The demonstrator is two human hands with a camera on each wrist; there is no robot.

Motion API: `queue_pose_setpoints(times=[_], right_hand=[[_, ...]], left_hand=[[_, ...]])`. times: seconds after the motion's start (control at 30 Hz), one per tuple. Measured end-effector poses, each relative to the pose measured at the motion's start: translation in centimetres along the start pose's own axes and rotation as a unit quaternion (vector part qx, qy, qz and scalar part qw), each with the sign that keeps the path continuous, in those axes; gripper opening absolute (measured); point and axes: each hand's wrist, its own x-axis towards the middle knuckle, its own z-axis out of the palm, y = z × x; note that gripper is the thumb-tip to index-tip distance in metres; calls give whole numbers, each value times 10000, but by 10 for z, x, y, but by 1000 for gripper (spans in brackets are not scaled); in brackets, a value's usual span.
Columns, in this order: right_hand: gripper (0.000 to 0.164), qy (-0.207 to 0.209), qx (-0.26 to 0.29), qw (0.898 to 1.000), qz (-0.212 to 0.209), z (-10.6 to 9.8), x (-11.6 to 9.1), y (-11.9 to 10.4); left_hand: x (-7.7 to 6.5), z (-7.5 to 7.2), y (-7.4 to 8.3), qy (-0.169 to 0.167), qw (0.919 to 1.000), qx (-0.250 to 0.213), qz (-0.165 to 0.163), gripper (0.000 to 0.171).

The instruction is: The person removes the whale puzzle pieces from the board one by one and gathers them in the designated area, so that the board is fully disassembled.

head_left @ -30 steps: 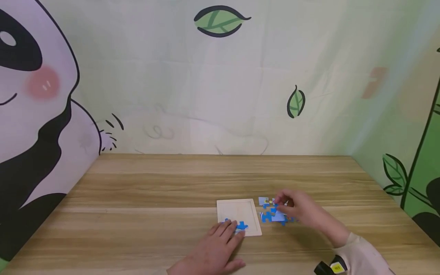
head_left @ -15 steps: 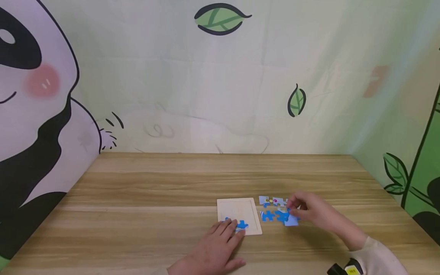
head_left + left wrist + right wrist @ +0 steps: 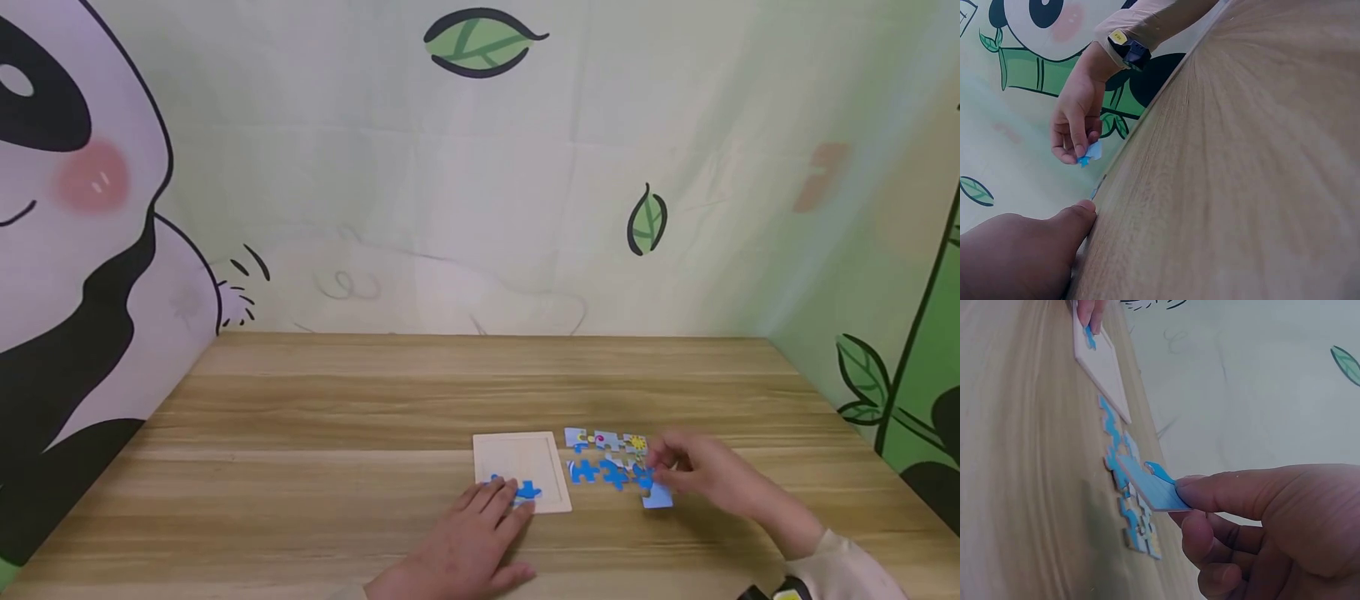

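In the head view my left hand [image 3: 465, 537] lies on the near edge of a pale wooden puzzle tray [image 3: 517, 454], fingers extended over blue puzzle pieces [image 3: 528, 490] inside it. Those pieces are partly hidden by the fingers. My right hand [image 3: 708, 471] pinches a light blue puzzle piece [image 3: 657, 498] between thumb and fingers. The right wrist view shows this piece [image 3: 1154, 485] tilted and raised over the loose ones. Right of the tray lie two rows of loose puzzle pieces, blue ones [image 3: 585, 472] nearer me and patterned ones [image 3: 607, 440] farther away.
Everything lies on a wood-grain table [image 3: 300, 467]. A wall [image 3: 360, 192] with painted leaves and a panda rises behind it. A black device with a yellow label [image 3: 1132, 50] is strapped on the right wrist.
My right hand has moved to the right with the light blue piece, uncovering more of the loose pieces, including a yellow-patterned one. My left hand has stayed on the tray.
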Motion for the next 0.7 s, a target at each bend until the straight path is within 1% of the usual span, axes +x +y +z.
queue_pose_setpoints(times=[0.13, 0.27, 0.4, 0.57, 0.7], right_hand=[[5, -58, 39, 9997, 218, 4, -3, 6], [7, -120, 195, 9995, 236, 8, -4, 12], [8, -142, 204, 9992, 307, 11, -4, 15], [6, -19, -60, 9991, 416, 16, -2, 16], [4, 133, -490, 9971, 566, 20, -2, 13]], left_hand=[[0, 0, 0, -21, 10000, -1, 5, 69], [0, 0, 0, -31, 10000, 12, 6, 69], [-1, -1, 0, -25, 10000, 0, -9, 69], [-1, -1, 0, -46, 10000, -24, -21, 68], [0, 0, 0, -34, 10000, -17, -4, 68]])
